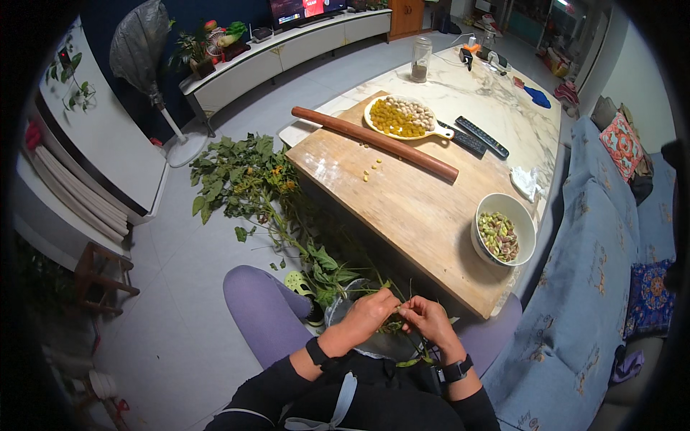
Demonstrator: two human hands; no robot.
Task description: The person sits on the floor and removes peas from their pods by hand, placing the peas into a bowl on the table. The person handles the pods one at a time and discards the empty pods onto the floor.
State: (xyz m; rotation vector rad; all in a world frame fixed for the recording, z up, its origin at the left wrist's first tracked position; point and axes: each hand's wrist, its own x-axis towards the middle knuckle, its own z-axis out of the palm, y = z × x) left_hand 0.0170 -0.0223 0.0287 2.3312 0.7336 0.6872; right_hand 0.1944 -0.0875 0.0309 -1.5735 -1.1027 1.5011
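Note:
My left hand (373,312) and my right hand (429,321) meet in front of me, fingertips pinched on one small green piece, apparently a bean pod (399,308). Under them, between my knees, is a round grey basin (385,349) with a pale rim, partly hidden by my forearms. Green stems and pods (407,363) lie in and across it. From its far side a heap of uprooted leafy bean plants (253,183) stretches over the floor. A white bowl (483,215) of shelled green and purplish beans stands on the wooden board (377,207) to the right.
On the board lie a rolling pin (372,141), a few loose yellow beans (366,175) and a handled dish (443,131) of raisins and pale nuts. Two remote controls (481,137), crumpled tissue (525,182) and a glass jar (420,62) rest beyond. A blue sofa (579,269) flanks the table.

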